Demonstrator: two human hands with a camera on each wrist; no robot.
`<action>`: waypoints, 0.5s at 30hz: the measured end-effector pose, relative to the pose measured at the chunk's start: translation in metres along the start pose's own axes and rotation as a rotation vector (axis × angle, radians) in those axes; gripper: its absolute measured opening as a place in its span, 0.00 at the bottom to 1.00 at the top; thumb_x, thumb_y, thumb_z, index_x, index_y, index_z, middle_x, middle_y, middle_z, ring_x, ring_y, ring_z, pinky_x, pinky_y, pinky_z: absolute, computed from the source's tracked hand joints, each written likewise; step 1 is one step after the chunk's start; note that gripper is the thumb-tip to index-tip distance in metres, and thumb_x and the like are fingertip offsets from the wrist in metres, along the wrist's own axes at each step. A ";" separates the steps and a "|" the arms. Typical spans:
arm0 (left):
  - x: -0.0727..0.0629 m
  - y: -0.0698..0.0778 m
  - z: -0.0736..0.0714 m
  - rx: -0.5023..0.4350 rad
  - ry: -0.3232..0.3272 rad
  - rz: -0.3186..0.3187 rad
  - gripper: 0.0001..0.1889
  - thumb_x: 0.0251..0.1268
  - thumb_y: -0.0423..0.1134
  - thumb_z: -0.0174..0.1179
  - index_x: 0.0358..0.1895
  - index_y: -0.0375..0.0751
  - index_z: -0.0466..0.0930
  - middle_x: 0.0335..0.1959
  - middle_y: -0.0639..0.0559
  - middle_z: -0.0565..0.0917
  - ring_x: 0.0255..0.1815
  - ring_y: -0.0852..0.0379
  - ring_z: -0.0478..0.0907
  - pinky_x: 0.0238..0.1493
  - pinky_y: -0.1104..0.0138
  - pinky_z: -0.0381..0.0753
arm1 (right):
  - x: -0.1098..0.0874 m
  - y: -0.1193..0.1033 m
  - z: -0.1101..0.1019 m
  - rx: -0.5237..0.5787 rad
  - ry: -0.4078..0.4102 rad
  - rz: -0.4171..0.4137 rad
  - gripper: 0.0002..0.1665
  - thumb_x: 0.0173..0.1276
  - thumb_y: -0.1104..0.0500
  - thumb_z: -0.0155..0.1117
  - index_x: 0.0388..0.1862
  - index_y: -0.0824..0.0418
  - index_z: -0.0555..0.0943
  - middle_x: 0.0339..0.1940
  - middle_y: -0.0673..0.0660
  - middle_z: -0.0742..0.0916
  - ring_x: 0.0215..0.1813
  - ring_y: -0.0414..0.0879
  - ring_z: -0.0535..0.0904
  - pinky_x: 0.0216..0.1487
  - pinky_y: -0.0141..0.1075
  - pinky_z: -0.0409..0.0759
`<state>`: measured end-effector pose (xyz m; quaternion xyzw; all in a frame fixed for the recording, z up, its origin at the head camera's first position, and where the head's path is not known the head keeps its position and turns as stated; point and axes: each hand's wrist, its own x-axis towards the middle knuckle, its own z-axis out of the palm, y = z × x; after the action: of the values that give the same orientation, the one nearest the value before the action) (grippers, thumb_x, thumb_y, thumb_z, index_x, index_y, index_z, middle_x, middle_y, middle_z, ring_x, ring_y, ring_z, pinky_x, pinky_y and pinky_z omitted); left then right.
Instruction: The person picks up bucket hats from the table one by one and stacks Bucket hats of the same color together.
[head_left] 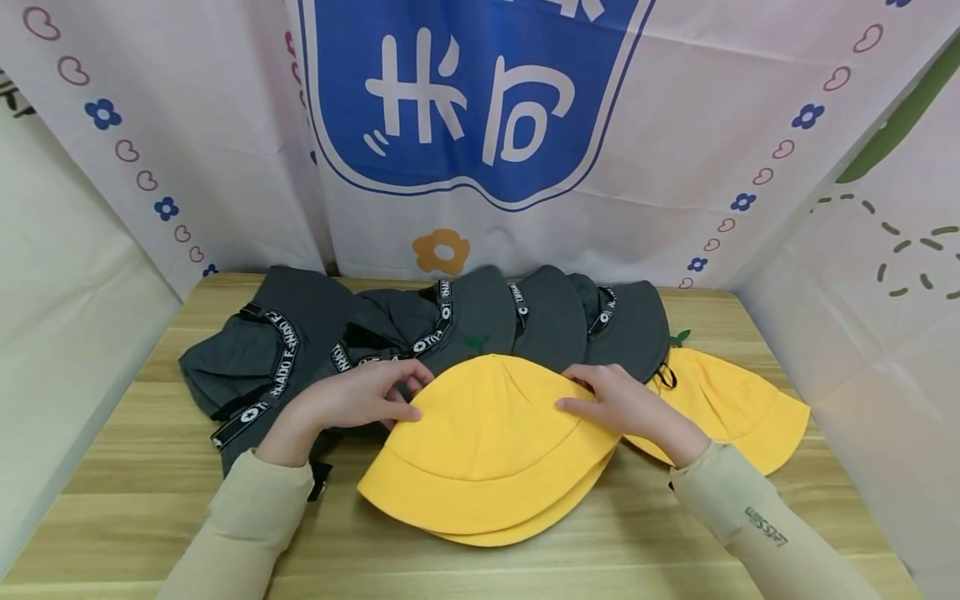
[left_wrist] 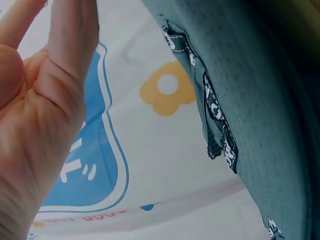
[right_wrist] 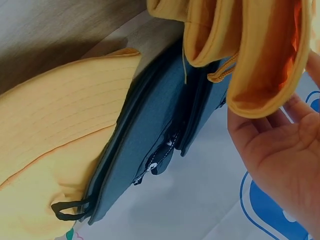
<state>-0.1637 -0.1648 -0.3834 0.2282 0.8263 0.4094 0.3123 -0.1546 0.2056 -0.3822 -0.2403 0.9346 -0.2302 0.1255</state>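
Observation:
A yellow bucket hat [head_left: 487, 425], with a small green sprout on its crown, is held up over the table's middle. Beneath its brim a second yellow brim [head_left: 517, 533] shows. My left hand [head_left: 360, 396] pinches the hat's left side, thumb in front, other fingers partly hidden behind. On the opposite side, my right hand [head_left: 622, 404] grips the fabric near the crown. The right wrist view shows the folded yellow brims [right_wrist: 265, 65] against that hand's fingers. In the left wrist view the left palm [left_wrist: 45, 105] appears, but the yellow hat does not.
Several dark grey caps [head_left: 480, 312] with lettered straps overlap in a row along the back. Another dark cap [head_left: 232, 367] lies at the left end. A separate yellow bucket hat [head_left: 735, 400] rests at the right. Behind the wooden table [head_left: 375, 575] hangs a printed white cloth [head_left: 675, 125].

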 end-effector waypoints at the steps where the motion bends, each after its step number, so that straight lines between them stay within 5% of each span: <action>1: 0.001 -0.001 0.001 0.008 0.002 -0.012 0.21 0.70 0.37 0.63 0.63 0.39 0.71 0.50 0.44 0.79 0.40 0.58 0.85 0.39 0.64 0.87 | 0.000 0.000 0.000 -0.002 -0.009 -0.001 0.18 0.71 0.48 0.65 0.52 0.59 0.82 0.34 0.49 0.85 0.34 0.38 0.76 0.38 0.32 0.75; 6: 0.003 0.000 0.004 0.130 0.032 -0.017 0.24 0.68 0.43 0.65 0.63 0.40 0.72 0.49 0.47 0.79 0.38 0.60 0.81 0.40 0.67 0.83 | 0.001 0.002 0.002 -0.004 -0.047 0.012 0.20 0.70 0.48 0.67 0.51 0.61 0.80 0.34 0.50 0.84 0.34 0.39 0.75 0.38 0.33 0.74; 12: 0.004 -0.001 0.006 0.297 0.054 0.044 0.27 0.68 0.50 0.64 0.64 0.39 0.73 0.53 0.49 0.82 0.49 0.58 0.81 0.53 0.62 0.81 | 0.001 0.002 0.003 -0.036 -0.074 0.025 0.25 0.68 0.47 0.69 0.54 0.62 0.79 0.40 0.52 0.85 0.39 0.43 0.76 0.44 0.37 0.76; 15: 0.005 0.001 0.008 0.322 0.030 0.048 0.27 0.68 0.54 0.63 0.61 0.41 0.74 0.47 0.51 0.82 0.45 0.59 0.79 0.48 0.64 0.80 | 0.001 0.003 0.004 -0.026 -0.105 0.041 0.27 0.68 0.47 0.68 0.57 0.64 0.77 0.41 0.53 0.85 0.39 0.43 0.76 0.43 0.37 0.76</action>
<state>-0.1608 -0.1568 -0.3879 0.2891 0.8801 0.2821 0.2494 -0.1552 0.2062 -0.3876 -0.2347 0.9343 -0.2023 0.1760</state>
